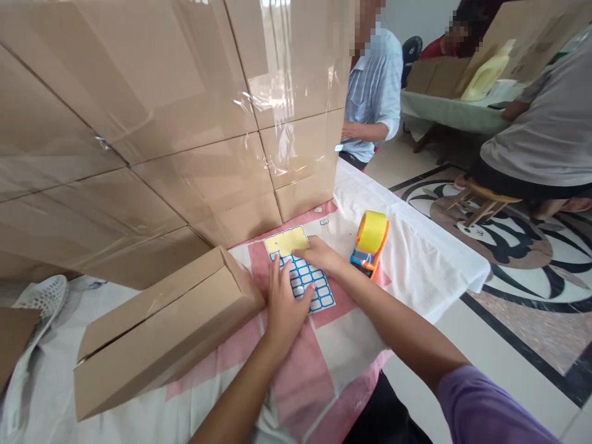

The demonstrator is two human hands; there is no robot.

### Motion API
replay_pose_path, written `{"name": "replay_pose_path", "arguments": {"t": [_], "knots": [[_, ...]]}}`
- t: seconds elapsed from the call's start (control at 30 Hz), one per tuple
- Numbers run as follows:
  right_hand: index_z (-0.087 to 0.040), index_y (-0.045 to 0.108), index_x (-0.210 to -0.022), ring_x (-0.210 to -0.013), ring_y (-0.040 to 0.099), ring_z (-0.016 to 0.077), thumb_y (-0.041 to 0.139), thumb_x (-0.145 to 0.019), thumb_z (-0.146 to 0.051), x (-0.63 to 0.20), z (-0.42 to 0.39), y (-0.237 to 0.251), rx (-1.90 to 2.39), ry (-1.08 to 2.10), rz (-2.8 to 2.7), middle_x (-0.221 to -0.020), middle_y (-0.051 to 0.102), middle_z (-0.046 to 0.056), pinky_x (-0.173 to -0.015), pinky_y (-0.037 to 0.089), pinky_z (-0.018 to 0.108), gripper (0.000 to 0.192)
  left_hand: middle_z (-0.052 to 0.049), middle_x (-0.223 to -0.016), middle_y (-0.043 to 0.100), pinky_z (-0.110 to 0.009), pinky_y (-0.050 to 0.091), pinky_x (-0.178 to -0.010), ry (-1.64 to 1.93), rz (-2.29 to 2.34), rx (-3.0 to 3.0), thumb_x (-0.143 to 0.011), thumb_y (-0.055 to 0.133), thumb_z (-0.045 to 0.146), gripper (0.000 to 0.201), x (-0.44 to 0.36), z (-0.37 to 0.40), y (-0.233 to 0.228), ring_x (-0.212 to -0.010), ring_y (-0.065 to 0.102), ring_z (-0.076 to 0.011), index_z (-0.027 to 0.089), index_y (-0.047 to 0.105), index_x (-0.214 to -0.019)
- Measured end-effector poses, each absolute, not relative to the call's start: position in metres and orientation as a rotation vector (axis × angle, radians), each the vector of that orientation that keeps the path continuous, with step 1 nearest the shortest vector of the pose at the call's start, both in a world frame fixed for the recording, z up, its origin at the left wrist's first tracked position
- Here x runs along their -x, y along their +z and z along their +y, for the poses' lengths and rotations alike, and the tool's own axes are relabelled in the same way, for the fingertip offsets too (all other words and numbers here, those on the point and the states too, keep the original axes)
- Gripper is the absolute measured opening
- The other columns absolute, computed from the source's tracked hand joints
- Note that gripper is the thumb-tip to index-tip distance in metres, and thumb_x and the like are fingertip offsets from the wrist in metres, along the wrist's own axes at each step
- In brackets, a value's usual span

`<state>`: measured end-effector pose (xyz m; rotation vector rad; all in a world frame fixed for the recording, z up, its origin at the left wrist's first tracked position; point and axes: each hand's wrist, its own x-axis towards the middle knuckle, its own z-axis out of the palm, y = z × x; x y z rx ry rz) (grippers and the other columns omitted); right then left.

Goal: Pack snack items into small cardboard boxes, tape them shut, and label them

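Left hand: the left hand (283,308) lies flat on the near end of the label sheet (303,271), palm down, its fingers (276,269) stretched out and close together, holding nothing.
Right hand: the right hand (319,254) reaches in from the right and rests on the far part of the sheet, at the edge of its yellow top; whether the fingers pinch a label or only press on it cannot be told.
Label sheet: it lies flat on the bench (430,259), between the small box and the tape dispenser; blue-framed white labels fill most of it, with one yellow panel at the far end.
Small box: a closed cardboard box (161,333) lies on its side just left of the left hand, one corner touching or almost touching the wrist.
Tape dispenser: an orange and blue tape dispenser (370,243) with a yellow roll stands just right of the right hand, apart from it.
Stack: a wall of taped cartons (161,123) rises behind the sheet and fills the left of the view.
Cloth: a white and pink cloth (296,376) covers the bench.
Others: a person in a light blue shirt (374,92) sits beyond the stack; another person in grey (550,129) sits on a stool at the right, by a further table with a yellow jug (485,77).
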<state>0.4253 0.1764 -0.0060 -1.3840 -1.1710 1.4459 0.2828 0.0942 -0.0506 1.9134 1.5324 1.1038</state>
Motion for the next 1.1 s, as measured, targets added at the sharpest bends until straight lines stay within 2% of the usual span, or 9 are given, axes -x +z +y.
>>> {"name": "replay_pose_path", "arguments": {"t": [0.1,0.23,0.37,0.5,0.63,0.77,0.87,0.97,1.1], "knots": [[-0.018,0.07,-0.087,-0.084,0.069,0.0216,0.083,-0.066,-0.033,-0.434,0.164,0.004,1.263,1.576,-1.197,-0.091,0.075,0.005,-0.082,0.055,0.032,0.028,-0.015,-0.16,0.035,-0.051,0.036,-0.119,1.293,1.538,-1.545,-0.084,0.072,0.034,0.074,-0.282,0.097,-0.038,-0.148,0.037,-0.0314,0.026,0.037,-0.149],[-0.017,0.069,-0.105,-0.093,0.071,0.0242,0.08,-0.072,-0.038,-0.445,0.158,0.021,1.16,1.651,-1.326,-0.102,0.075,0.007,-0.085,0.056,0.035,0.04,-0.012,-0.145,0.057,-0.04,0.051,-0.106,1.444,1.323,-1.201,-0.094,0.062,0.037,0.064,-0.277,0.099,-0.022,-0.13,0.059,-0.0247,0.028,0.036,-0.151],[-0.022,0.054,-0.133,-0.117,0.061,0.0273,0.074,-0.08,-0.03,-0.448,0.155,0.031,1.201,0.862,-1.617,-0.131,0.063,0.012,-0.093,0.052,0.043,0.058,-0.011,-0.146,0.058,-0.038,0.052,-0.104,1.383,1.325,-1.203,-0.097,0.058,0.041,0.06,-0.266,0.1,-0.022,-0.131,0.059,-0.0243,0.029,0.039,-0.153],[-0.021,0.057,-0.129,-0.12,0.057,0.0294,0.071,-0.086,-0.029,-0.441,0.146,0.035,1.118,0.494,-2.066,-0.125,0.066,0.012,-0.105,0.041,0.051,0.046,-0.009,-0.15,0.054,-0.042,0.043,-0.115,1.242,1.409,-1.431,-0.101,0.05,0.041,0.052,-0.257,0.099,-0.028,-0.141,0.049,-0.0256,0.028,0.047,-0.151],[-0.018,0.056,-0.126,-0.104,0.063,0.0271,0.071,-0.085,-0.028,-0.432,0.14,0.033,1.239,0.688,-2.033,-0.115,0.069,0.01,-0.097,0.045,0.047,0.045,-0.009,-0.149,0.056,-0.041,0.044,-0.114,1.206,1.375,-1.625,-0.103,0.044,0.035,0.049,-0.255,0.095,-0.029,-0.138,0.051,-0.0235,0.027,0.045,-0.152],[-0.018,0.061,-0.106,-0.084,0.063,0.0191,0.067,-0.083,-0.024,-0.432,0.141,0.033,1.227,1.223,-1.8,-0.094,0.067,0.003,-0.076,0.05,0.032,0.024,-0.008,-0.143,0.061,-0.036,0.048,-0.108,1.185,1.355,-1.71,-0.105,0.04,0.03,0.048,-0.255,0.092,-0.03,-0.132,0.057,-0.0212,0.029,0.044,-0.152],[-0.016,0.064,-0.092,-0.072,0.059,0.0152,0.067,-0.083,-0.025,-0.437,0.142,0.035,1.199,1.568,-1.762,-0.081,0.062,0.0,-0.06,0.045,0.025,0.013,-0.008,-0.14,0.063,-0.036,0.051,-0.103,1.211,1.436,-1.68,-0.104,0.042,0.03,0.047,-0.255,0.09,-0.032,-0.126,0.061,-0.0219,0.03,0.045,-0.151],[-0.015,0.067,-0.086,-0.068,0.057,0.0139,0.067,-0.083,-0.028,-0.44,0.143,0.037,1.181,1.759,-1.714,-0.076,0.062,0.0,-0.055,0.041,0.023,0.014,-0.008,-0.129,0.068,-0.035,0.055,-0.095,1.239,1.52,-1.689,-0.103,0.046,0.03,0.047,-0.254,0.088,-0.031,-0.114,0.066,-0.0211,0.029,0.045,-0.15],[-0.013,0.066,-0.083,-0.068,0.058,0.0141,0.07,-0.081,-0.029,-0.441,0.145,0.035,1.165,1.831,-1.578,-0.076,0.063,0.001,-0.056,0.042,0.023,0.016,-0.015,-0.147,0.051,-0.044,0.047,-0.106,1.27,1.574,-1.984,-0.097,0.055,0.032,0.051,-0.257,0.085,-0.025,-0.133,0.053,-0.0288,0.024,0.048,-0.147]]}}
